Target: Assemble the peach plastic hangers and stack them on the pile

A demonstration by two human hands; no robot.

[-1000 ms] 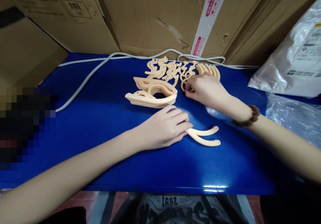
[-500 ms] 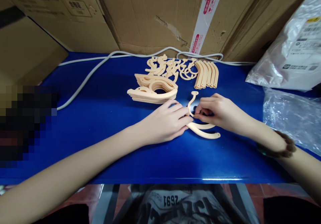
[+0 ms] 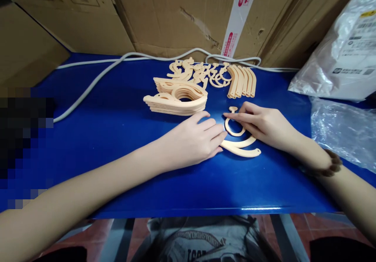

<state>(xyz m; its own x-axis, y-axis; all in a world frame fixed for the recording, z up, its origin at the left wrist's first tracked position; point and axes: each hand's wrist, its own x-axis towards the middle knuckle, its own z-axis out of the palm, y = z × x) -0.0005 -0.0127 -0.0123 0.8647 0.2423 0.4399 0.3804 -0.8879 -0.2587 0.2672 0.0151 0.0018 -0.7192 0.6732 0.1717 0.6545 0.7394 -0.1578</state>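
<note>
Head view, from the left: a pale cable point(image 3: 98, 78) loops over the blue surface point(image 3: 132, 191) and along its far edge, before a cardboard panel point(image 3: 164, 19). Right of the cable's loop, near the middle, sits a stack of cream pieces point(image 3: 176, 103), with a jumble of small curved parts point(image 3: 188, 72) beyond it on the far side. The left hand point(image 3: 202, 138) lies just nearer than the stack, its fingers narrow around the left end of two curved arms point(image 3: 242, 152), whose free ends spread to the right. A round hook point(image 3: 235, 133) lies just beyond these arms, between the two hands. At the far side, a row of bent bars point(image 3: 242, 82) stands beside the small parts. The right hand point(image 3: 261, 125) reaches over the hook, fingers narrowly spread; whether they grip it I cannot tell. Farther right, a brown bracelet point(image 3: 333, 163) circles the wrist, near clear plastic film point(image 3: 343, 132) and a white package point(image 3: 337, 58).
</note>
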